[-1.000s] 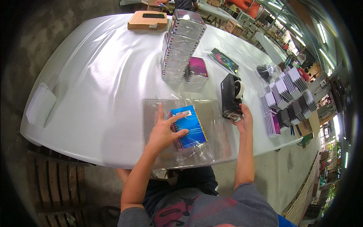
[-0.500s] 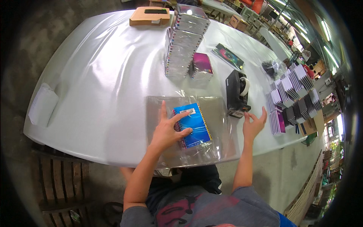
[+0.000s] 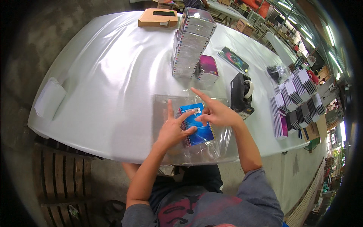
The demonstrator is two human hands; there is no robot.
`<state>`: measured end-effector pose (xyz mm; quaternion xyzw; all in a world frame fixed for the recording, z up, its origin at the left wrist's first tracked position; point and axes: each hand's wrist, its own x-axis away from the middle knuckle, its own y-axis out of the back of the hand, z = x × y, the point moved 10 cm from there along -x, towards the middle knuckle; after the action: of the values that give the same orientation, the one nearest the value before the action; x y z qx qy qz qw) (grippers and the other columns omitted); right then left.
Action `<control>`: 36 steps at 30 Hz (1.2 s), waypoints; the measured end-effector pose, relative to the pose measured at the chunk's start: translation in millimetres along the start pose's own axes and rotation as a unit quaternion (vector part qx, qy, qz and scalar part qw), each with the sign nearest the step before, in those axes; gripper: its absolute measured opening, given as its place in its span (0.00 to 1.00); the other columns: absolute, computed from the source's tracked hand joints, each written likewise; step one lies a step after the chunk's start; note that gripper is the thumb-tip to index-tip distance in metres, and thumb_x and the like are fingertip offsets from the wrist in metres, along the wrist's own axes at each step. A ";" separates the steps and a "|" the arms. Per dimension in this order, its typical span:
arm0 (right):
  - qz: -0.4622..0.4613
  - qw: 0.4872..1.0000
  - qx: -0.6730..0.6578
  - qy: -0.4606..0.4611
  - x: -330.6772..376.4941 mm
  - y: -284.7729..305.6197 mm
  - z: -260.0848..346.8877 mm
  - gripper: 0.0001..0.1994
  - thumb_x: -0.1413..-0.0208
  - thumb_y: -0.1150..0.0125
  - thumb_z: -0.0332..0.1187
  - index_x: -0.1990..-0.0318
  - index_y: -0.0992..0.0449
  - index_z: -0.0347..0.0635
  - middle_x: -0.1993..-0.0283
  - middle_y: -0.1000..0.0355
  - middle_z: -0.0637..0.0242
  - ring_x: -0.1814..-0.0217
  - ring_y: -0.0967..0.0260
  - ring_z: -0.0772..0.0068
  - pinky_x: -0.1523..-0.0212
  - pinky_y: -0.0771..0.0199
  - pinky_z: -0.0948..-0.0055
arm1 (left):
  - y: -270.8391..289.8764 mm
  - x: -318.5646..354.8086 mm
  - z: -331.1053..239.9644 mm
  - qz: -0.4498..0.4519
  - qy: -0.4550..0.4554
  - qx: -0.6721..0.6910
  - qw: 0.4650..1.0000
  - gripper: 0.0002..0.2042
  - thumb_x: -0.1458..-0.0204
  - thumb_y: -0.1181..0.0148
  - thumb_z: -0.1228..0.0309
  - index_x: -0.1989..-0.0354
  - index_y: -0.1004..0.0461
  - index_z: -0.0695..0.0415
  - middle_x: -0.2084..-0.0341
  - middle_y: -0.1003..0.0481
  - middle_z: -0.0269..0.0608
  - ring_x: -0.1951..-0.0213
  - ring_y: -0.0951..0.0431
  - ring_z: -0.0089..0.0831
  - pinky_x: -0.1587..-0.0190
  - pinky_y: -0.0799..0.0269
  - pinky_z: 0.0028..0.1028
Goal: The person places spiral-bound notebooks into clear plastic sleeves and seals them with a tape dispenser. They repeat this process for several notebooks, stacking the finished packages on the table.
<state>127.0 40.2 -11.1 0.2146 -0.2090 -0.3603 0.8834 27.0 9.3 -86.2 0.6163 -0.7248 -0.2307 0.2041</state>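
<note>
A blue spiral notebook (image 3: 201, 131) with a small white label lies on a sheet of clear plastic film (image 3: 166, 151) at the table's near edge. My left hand (image 3: 174, 129) rests on its left side with fingers spread, thumb and a finger touching the cover. Over the notebook's upper right, my right hand (image 3: 219, 113) has its index finger stretched out toward the far side. Its thumb and other fingers are drawn in close over the cover; anything between them is too small to make out. A black tape dispenser (image 3: 237, 92) stands just right of this hand.
Beyond the film rises a tall stack of wrapped notebooks (image 3: 189, 49), beside a shorter purple-topped stack (image 3: 208, 68). A dark booklet (image 3: 234, 59) lies behind the dispenser. Piled notebooks (image 3: 293, 102) fill the right edge. A cardboard box (image 3: 157, 17) and white sheets (image 3: 51, 99) lie farther off.
My right hand has moved left from beside the tape dispenser to over the blue notebook. The left hand stays on the cover. The whole view has shifted slightly.
</note>
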 end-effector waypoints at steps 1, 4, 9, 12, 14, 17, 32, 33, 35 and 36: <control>0.009 1.000 0.008 -0.006 -6.0 -2.7 2.6 0.47 0.53 0.38 0.23 0.29 0.62 0.51 0.78 0.27 0.62 0.77 0.30 0.77 0.71 0.29 0.76 | 0.0 0.1 -0.2 -0.005 -0.007 -0.010 1.000 0.30 0.58 0.34 0.51 0.42 0.35 0.25 0.31 0.71 0.55 0.44 0.32 0.56 0.47 0.31 0.43; 0.023 0.996 0.080 -0.015 -22.4 -15.0 -1.1 0.47 0.55 0.36 0.26 0.30 0.60 0.50 0.76 0.26 0.57 0.78 0.28 0.67 0.70 0.28 0.71 | -1.5 -0.2 0.8 -0.006 -0.014 -0.020 1.000 0.30 0.57 0.34 0.51 0.41 0.36 0.25 0.31 0.71 0.55 0.45 0.32 0.57 0.47 0.30 0.43; -0.040 0.937 0.332 -0.103 -26.3 -3.9 -12.0 0.51 0.59 0.29 0.33 0.30 0.60 0.51 0.68 0.25 0.50 0.67 0.24 0.57 0.65 0.26 0.60 | -0.6 0.5 -0.3 -0.002 -0.006 -0.004 1.000 0.30 0.57 0.35 0.50 0.41 0.36 0.25 0.31 0.72 0.54 0.44 0.33 0.57 0.47 0.31 0.44; -0.082 0.923 0.366 -0.084 -10.6 7.1 5.0 0.52 0.63 0.27 0.31 0.31 0.57 0.53 0.65 0.25 0.54 0.62 0.26 0.54 0.63 0.27 0.58 | 0.2 2.2 -1.6 0.008 -0.001 0.000 1.000 0.30 0.56 0.36 0.50 0.41 0.36 0.26 0.31 0.72 0.54 0.43 0.34 0.58 0.46 0.32 0.44; -0.122 0.914 0.387 -0.018 8.4 21.2 18.0 0.50 0.64 0.27 0.30 0.32 0.52 0.54 0.64 0.26 0.58 0.61 0.27 0.53 0.62 0.28 0.58 | 0.5 1.1 -1.4 0.010 -0.001 -0.010 1.000 0.29 0.56 0.35 0.51 0.41 0.35 0.27 0.32 0.73 0.56 0.43 0.34 0.58 0.45 0.32 0.44; -0.235 0.875 0.399 0.142 71.0 45.4 56.0 0.42 0.61 0.29 0.27 0.35 0.43 0.52 0.55 0.32 0.61 0.55 0.32 0.58 0.58 0.29 0.60 | 0.7 -0.2 5.3 0.001 0.009 -0.044 0.999 0.31 0.56 0.33 0.53 0.40 0.36 0.29 0.33 0.74 0.60 0.45 0.32 0.57 0.45 0.32 0.43; -0.305 0.373 0.005 0.876 356.2 -38.1 169.0 0.29 0.51 0.44 0.51 0.48 0.34 0.37 0.44 0.38 0.55 0.36 0.51 0.47 0.41 0.57 0.45 | 29.5 22.9 4.0 -0.160 0.021 0.061 0.985 0.60 0.69 0.29 0.43 0.30 0.64 0.51 0.32 0.66 0.57 0.43 0.33 0.52 0.48 0.29 0.38; -0.296 0.363 -0.020 0.883 358.5 -39.7 169.4 0.29 0.51 0.44 0.51 0.48 0.34 0.37 0.44 0.38 0.55 0.36 0.51 0.46 0.41 0.57 0.45 | 30.2 23.0 5.2 -0.168 0.009 0.060 0.984 0.60 0.68 0.29 0.43 0.30 0.63 0.51 0.32 0.66 0.57 0.42 0.34 0.51 0.48 0.29 0.38; -0.308 0.370 -0.005 0.877 358.0 -40.7 172.8 0.29 0.50 0.45 0.51 0.48 0.35 0.37 0.43 0.39 0.55 0.36 0.51 0.47 0.42 0.57 0.44 | 28.9 23.8 7.1 -0.163 0.009 0.078 0.984 0.59 0.68 0.29 0.44 0.31 0.63 0.52 0.32 0.66 0.59 0.40 0.38 0.51 0.46 0.30 0.38; -0.333 0.377 0.034 0.864 357.8 -40.0 171.0 0.29 0.49 0.46 0.51 0.47 0.35 0.37 0.42 0.39 0.55 0.35 0.52 0.47 0.41 0.57 0.44 | 31.0 24.9 2.9 -0.153 0.019 0.088 0.984 0.59 0.68 0.29 0.44 0.31 0.62 0.54 0.32 0.66 0.60 0.38 0.40 0.51 0.45 0.31 0.38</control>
<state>249.1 -284.7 184.8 0.4913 0.7437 -0.2377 0.3860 -3.3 -10.8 -70.1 0.7397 -0.6356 -0.1827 0.1245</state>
